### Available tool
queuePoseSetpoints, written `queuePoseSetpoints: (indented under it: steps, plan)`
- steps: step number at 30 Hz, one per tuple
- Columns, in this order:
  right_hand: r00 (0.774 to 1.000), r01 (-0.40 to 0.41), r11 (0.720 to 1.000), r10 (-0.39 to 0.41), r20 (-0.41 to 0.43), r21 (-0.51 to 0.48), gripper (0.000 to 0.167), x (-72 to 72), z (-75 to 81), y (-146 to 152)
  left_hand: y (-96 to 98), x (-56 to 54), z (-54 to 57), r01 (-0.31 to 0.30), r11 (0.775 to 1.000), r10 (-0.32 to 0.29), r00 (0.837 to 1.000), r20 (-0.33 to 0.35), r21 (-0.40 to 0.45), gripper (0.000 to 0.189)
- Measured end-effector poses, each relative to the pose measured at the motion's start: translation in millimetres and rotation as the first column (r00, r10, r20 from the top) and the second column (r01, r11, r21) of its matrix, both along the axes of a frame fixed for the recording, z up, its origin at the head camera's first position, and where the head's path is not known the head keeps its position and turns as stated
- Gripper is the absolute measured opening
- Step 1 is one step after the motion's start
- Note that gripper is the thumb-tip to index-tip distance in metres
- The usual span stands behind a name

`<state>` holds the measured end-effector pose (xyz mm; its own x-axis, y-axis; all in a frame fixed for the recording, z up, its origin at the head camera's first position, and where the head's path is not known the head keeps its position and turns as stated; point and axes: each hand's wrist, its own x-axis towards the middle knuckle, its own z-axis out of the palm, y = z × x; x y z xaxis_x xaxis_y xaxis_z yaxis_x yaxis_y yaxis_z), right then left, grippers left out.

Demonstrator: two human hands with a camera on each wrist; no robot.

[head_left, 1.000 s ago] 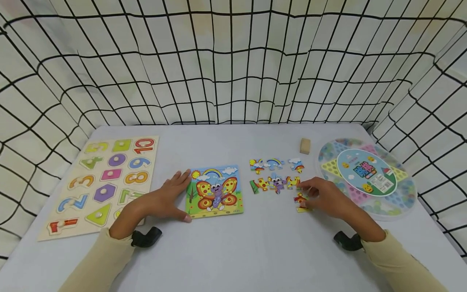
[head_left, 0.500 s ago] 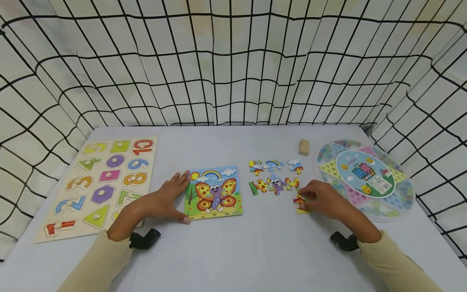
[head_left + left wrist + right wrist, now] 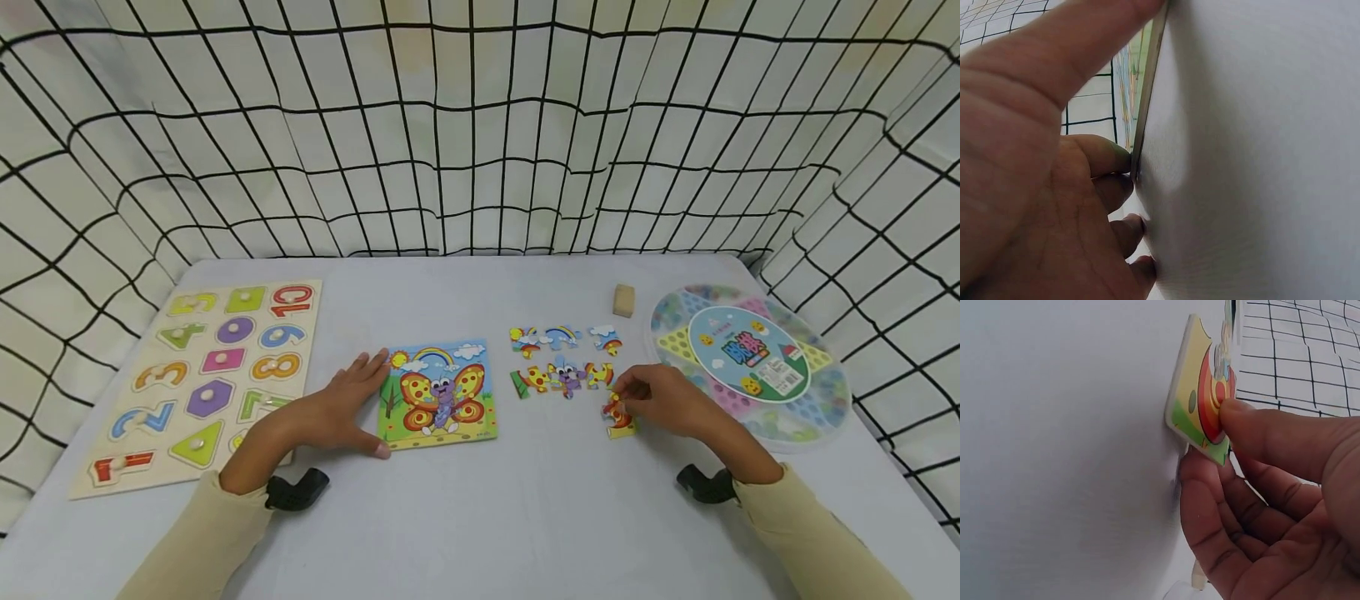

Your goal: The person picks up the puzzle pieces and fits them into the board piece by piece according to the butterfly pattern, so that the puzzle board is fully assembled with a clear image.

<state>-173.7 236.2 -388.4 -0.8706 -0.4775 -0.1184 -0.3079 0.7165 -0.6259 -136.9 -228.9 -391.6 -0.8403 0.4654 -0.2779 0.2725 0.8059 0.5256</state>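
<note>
The left hand rests, fingers apart, against the butterfly board; rightward, two rows of loose pieces lie on the counter, and near their right end a wing piece is pinched in the curled right hand

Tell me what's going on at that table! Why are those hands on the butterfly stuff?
Someone is handling a butterfly puzzle. Their left hand touches the left edge of the butterfly picture board. Their right hand pinches a corner puzzle piece with a red-and-yellow wing pattern. Right now, more butterfly pieces lie in two rows between the hands. A number-and-shape board lies off to the left.
</note>
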Motion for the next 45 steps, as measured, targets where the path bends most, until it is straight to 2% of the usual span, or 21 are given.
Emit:
queuePoseSetpoints:
  steps: [4,9,19,25,32,39,45]
  plan:
    - [1.000,0.002,0.999,-0.001,0.022,-0.045,0.009,-4.8,0.5,2.3,-0.3,-1.9,0.1,-0.002,1.000,0.002,1.000,-0.001,-0.010,0.120]
    - [0.996,0.022,0.990,-0.009,0.093,-0.139,0.011,-8.4,1.2,1.3,-0.1,-4.0,-0.3,0.000,1.000,0.000,1.000,0.001,-0.005,0.120]
    - [0.989,0.005,0.964,0.035,0.144,-0.264,0.025,-16.7,0.4,-18.0,-1.1,-4.9,1.0,0.000,1.000,0.000,1.000,0.006,-0.008,0.121]
    - [0.983,0.004,0.955,0.050,0.175,-0.295,0.021,-18.2,2.8,-36.0,0.4,-3.9,0.6,-0.001,1.000,0.001,1.000,-0.004,-0.001,0.120]
    - [0.980,-0.037,0.947,0.096,0.172,-0.321,0.019,-21.2,2.1,-59.0,0.6,-3.2,-0.6,-0.006,1.000,0.006,1.000,-0.001,-0.007,0.120]
    - [0.968,-0.053,0.928,0.138,0.210,-0.369,0.019,-21.0,-0.8,-82.2,0.1,-2.2,0.0,-0.011,1.000,0.011,1.000,0.007,-0.009,0.121]
    - [0.957,-0.068,0.926,0.166,0.238,-0.372,0.019,-21.3,-4.8,-99.8,0.7,-1.1,-1.5,-0.016,1.000,0.016,1.000,0.012,-0.001,0.121]
